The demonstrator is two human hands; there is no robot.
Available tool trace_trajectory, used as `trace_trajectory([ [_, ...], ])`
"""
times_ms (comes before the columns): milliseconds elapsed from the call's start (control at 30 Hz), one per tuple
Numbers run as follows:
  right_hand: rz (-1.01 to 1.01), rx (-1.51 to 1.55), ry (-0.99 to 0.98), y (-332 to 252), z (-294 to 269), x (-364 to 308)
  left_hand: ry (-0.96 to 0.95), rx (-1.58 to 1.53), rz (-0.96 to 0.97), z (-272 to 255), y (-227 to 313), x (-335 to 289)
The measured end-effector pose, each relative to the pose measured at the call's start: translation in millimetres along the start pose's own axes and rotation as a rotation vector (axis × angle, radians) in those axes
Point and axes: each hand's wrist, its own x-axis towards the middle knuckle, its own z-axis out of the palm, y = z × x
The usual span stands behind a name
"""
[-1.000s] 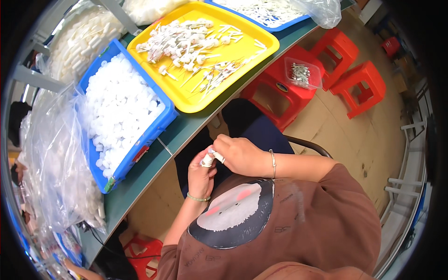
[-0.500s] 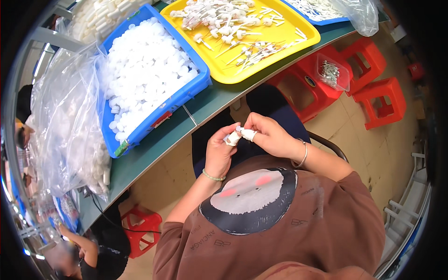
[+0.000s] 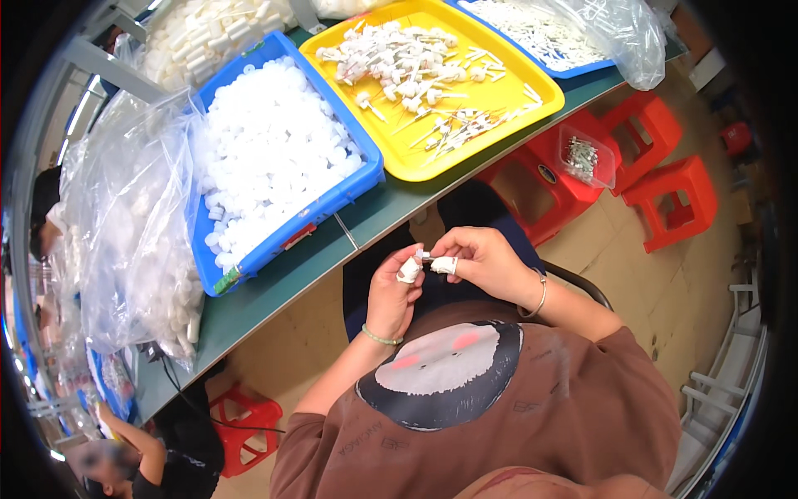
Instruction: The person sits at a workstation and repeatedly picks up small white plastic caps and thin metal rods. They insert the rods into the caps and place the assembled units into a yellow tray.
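Note:
My left hand (image 3: 393, 293) and my right hand (image 3: 490, 259) meet in front of my shirt, just off the table's edge. Both are closed in a pinch, with white tape wrapped round the thumbs. Between the fingertips is a small white plastic piece (image 3: 425, 256), mostly covered; its exact kind is too small to tell. The blue tray (image 3: 339, 193) nearest my left hand is heaped with small white plastic caps (image 3: 270, 158). Beside it, a yellow tray (image 3: 424, 169) carries white thin-stemmed parts (image 3: 407, 66), some with round white caps on them.
A clear plastic bag (image 3: 125, 241) of white parts slumps at the table's left. Another blue tray (image 3: 573, 71) lies at the far right. Red stools (image 3: 677, 204) stand beyond the table edge, one bearing a clear tub (image 3: 605, 170) of metal pieces. A co-worker (image 3: 158, 457) is at lower left.
The table and trays sit a little lower in view, as my head has shifted. My thumbs have moved slightly apart, and more of the small white piece shows between them.

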Motion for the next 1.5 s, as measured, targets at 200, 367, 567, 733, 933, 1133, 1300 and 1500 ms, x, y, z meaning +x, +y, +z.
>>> trace_trajectory([
  [200,-0.715,-0.767,0.294,-67.7,-35.4,-3.7,-0.056,-0.083,0.062,-4.5,2.5,-2.5],
  [367,-0.531,-1.396,0.677,-130.5,-143.0,50.1,-0.119,-0.083,0.067,0.1,-1.1,-0.6],
  [567,-0.156,-1.822,0.356,-147.2,-154.1,87.7,-0.106,-0.083,0.093,-1.0,1.1,-1.3],
  [733,-0.405,-1.541,0.375,-146.1,-134.7,81.4,-0.060,-0.075,0.096,0.6,9.7,-6.5],
  [933,-0.722,-0.799,0.141,-100.6,-54.3,11.1,-0.143,-0.275,0.100,1.3,7.9,-5.5],
  [1133,-0.600,-0.617,0.066,-33.9,-14.6,-0.5,-0.141,-0.297,0.165,-2.7,7.7,-5.6],
  [1300,-0.590,-0.554,0.059,-24.9,-12.4,0.1,-0.109,-0.216,0.222,-2.4,8.8,-6.1],
  [1500,-0.538,-0.488,0.073,-20.1,-12.9,-2.6,-0.080,-0.136,0.242,-0.5,7.3,-5.0],
])
